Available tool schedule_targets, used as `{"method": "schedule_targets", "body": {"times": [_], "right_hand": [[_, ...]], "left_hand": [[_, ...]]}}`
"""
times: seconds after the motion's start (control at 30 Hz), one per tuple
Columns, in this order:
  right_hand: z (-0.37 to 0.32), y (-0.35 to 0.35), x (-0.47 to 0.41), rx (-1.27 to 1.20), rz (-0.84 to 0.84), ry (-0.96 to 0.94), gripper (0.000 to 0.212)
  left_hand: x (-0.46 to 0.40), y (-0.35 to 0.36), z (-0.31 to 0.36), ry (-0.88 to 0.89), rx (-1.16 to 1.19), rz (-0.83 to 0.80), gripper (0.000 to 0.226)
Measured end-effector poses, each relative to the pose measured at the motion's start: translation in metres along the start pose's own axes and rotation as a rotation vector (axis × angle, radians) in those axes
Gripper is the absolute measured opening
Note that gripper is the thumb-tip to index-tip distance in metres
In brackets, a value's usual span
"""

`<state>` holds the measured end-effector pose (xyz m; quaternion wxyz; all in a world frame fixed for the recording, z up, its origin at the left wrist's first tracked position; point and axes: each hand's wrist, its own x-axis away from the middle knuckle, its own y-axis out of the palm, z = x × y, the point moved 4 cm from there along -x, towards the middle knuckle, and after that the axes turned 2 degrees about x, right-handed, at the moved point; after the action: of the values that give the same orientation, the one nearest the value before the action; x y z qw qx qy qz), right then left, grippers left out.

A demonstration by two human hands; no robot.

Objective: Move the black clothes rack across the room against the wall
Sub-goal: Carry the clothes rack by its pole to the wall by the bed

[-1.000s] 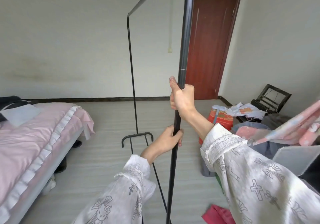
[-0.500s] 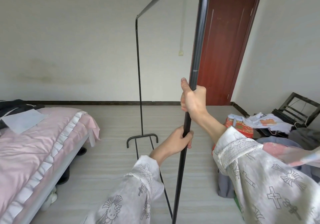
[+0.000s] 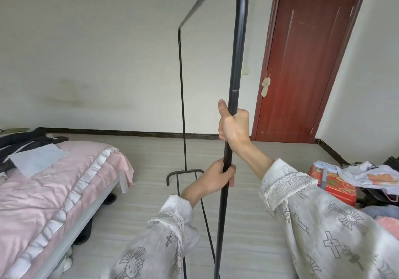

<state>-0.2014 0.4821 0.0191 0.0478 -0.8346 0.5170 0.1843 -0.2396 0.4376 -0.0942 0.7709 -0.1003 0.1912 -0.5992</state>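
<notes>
The black clothes rack (image 3: pixel 237 58) stands in front of me, empty, its near upright running from the top of the view down to the floor. Its top bar leads away to the thin far upright, whose curved foot rests on the pale floor. My right hand (image 3: pixel 233 123) grips the near upright at about mid height, thumb pointing up. My left hand (image 3: pixel 216 177) is closed around the same upright just below. Both sleeves are white with printed crosses.
A bed with a pink ruffled cover (image 3: pixel 49 181) lies on the left, dark clothes at its head. A red-brown door (image 3: pixel 306 62) is shut in the far wall. A red box (image 3: pixel 332 183) and piled clothes (image 3: pixel 371 175) crowd the right side. Bare floor stretches to the far wall.
The view has swung left and forward: the door and the clutter on the right have slid rightward, and the far wall looks closer. Both hands keep their grip on the upright.
</notes>
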Motion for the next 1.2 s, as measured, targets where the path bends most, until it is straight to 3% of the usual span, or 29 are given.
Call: {"method": "schedule_targets", "body": {"times": [0.13, 0.53, 1.2], "right_hand": [[0.022, 0.004, -0.059, 0.001, -0.053, 0.006, 0.053], [0.084, 0.029, -0.203, -0.036, -0.147, 0.048, 0.056], [0.19, 0.131, -0.441, -0.082, -0.235, 0.089, 0.052]], "left_hand": [[-0.055, -0.016, -0.009, -0.062, -0.075, -0.005, 0.033], [-0.187, -0.063, -0.058, -0.12, -0.089, 0.109, 0.021], [-0.4, -0.199, -0.157, -0.138, -0.142, 0.133, 0.023]]}}
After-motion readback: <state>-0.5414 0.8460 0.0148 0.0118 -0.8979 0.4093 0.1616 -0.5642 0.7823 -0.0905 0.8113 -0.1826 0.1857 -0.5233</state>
